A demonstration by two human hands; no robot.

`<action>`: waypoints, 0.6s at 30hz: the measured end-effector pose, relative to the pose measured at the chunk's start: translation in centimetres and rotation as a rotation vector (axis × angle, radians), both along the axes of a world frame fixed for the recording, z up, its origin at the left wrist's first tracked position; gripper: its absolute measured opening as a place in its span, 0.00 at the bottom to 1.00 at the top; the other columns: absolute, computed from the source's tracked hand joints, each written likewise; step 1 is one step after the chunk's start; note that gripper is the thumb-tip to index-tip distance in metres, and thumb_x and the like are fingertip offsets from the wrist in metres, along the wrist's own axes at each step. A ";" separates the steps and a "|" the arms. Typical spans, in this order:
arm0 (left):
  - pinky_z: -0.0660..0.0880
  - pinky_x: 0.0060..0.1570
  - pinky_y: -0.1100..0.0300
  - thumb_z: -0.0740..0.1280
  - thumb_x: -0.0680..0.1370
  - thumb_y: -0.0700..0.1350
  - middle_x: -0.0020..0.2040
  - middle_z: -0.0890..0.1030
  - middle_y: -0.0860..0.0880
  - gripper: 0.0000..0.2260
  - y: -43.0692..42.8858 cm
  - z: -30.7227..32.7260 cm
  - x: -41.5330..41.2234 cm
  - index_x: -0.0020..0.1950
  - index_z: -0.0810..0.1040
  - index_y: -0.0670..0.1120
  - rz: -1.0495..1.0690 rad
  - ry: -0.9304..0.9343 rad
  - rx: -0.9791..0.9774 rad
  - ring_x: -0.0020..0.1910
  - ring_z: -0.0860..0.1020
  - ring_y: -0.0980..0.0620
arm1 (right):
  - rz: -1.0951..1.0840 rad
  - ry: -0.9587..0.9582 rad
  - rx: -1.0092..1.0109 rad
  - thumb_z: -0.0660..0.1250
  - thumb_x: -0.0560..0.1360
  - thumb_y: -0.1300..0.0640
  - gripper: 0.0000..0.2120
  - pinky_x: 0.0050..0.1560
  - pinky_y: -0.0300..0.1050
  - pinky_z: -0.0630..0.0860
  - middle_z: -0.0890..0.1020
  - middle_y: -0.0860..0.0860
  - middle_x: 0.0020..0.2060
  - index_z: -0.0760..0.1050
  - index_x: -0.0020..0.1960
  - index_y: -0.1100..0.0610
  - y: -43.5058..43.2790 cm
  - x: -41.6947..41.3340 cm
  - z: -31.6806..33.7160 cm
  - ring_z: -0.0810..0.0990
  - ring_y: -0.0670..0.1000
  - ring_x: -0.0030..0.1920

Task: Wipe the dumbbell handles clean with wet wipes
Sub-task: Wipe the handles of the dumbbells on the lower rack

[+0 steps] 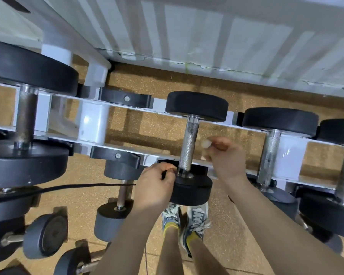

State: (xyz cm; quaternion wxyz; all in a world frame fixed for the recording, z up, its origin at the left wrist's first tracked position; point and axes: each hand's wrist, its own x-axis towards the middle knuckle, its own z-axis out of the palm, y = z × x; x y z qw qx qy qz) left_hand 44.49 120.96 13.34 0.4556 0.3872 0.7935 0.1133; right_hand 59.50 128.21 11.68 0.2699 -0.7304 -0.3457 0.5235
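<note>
Dumbbell (189,143) seated across rack (91,124).
Right hand (224,157) grip pinches 1 wet wipe (205,144) just right of its handle; left hand (157,183) grip curled at its near head, hold unclear.

Open gap left of the handle (189,143); neighbouring dumbbell (270,155) flanks right

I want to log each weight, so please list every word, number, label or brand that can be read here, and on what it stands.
No readable text in this view.
Middle dumbbell: black heads show no number or brand.
Other dumbbells on the rack: no marks visible either.
Shoes: pale side pattern, too blurred to read.
Wet wipe in the right hand: plain white.
</note>
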 end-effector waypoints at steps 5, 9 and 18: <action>0.73 0.42 0.62 0.61 0.80 0.44 0.43 0.83 0.52 0.10 1.7 0.0 0.1 0.49 0.80 0.55 0.033 -0.098 0.006 0.40 0.77 0.60 | -0.249 0.055 0.144 0.71 0.73 0.67 0.10 0.44 0.43 0.80 0.83 0.49 0.35 0.79 0.38 0.53 2.5 -3.6 -1.3 0.82 0.47 0.36; 0.73 0.45 0.59 0.62 0.80 0.44 0.47 0.83 0.52 0.08 2.9 -0.3 0.1 0.54 0.80 0.53 0.068 -0.130 0.082 0.44 0.79 0.52 | 0.084 -0.177 0.080 0.72 0.73 0.63 0.06 0.50 0.44 0.80 0.84 0.47 0.41 0.82 0.44 0.53 -1.8 -3.2 -1.6 0.82 0.45 0.43; 0.76 0.53 0.57 0.67 0.78 0.41 0.45 0.84 0.50 0.07 8.3 -2.0 0.3 0.47 0.82 0.52 0.124 -0.244 0.292 0.47 0.80 0.51 | -0.355 -0.046 0.210 0.72 0.73 0.64 0.10 0.45 0.38 0.77 0.83 0.47 0.39 0.82 0.40 0.49 2.2 -5.7 -2.1 0.82 0.42 0.40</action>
